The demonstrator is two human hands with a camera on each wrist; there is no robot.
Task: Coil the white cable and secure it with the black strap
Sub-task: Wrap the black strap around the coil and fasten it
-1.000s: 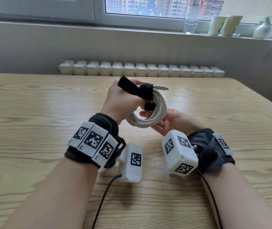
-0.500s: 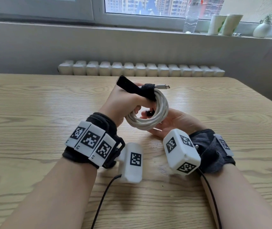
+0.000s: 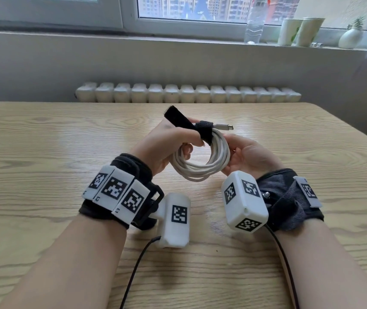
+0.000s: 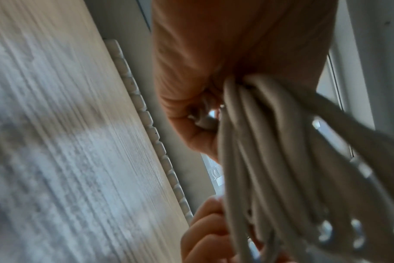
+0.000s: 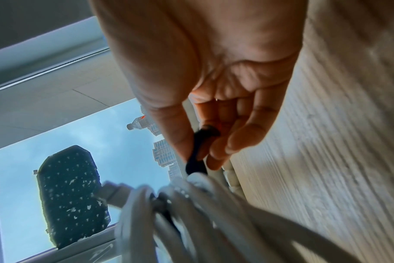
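From the head camera, at the centre of the frame, the white cable (image 3: 202,161) is held as a coil above the wooden table (image 3: 44,152), the left hand (image 3: 167,146) curled around its left side with the thumb on the black strap (image 3: 187,123) – which wraps the top of the coil beside the plug (image 3: 222,127) – while the right hand (image 3: 247,156) cups the right side. The left wrist view shows the cable strands (image 4: 270,160) running from under the closed left hand (image 4: 225,53) at top centre to the lower right. The right wrist view shows the right hand's fingertips (image 5: 236,144) pinching one end of the strap (image 5: 200,151) at centre – its free end (image 5: 70,195) stands at left against the window.
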